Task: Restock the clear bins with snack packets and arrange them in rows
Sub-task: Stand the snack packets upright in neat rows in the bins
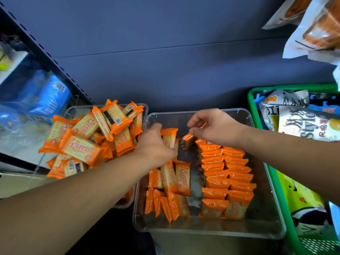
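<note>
1. Orange snack packets [228, 173] stand in two tidy rows along the right side of the near clear bin [202, 234]. Its left side is loose (roughly half done, I judge).
2. The left bin [77, 111] holds a jumbled heap [86, 146], not yet sorted.
3. The left hand [156, 144] curls round an upright packet [170, 138]. The right hand [215, 126] pinches another packet [189, 139] at the rows' far end.
4. Packets carry Chinese print and barcodes. A white bag [301, 122] in the green basket [252, 107] reads "Style".

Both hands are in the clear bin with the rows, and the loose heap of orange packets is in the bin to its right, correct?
Wrong side: the head view shows the heap of orange packets in the bin to its left. Left hand and right hand are in the clear bin with the rows.
</note>
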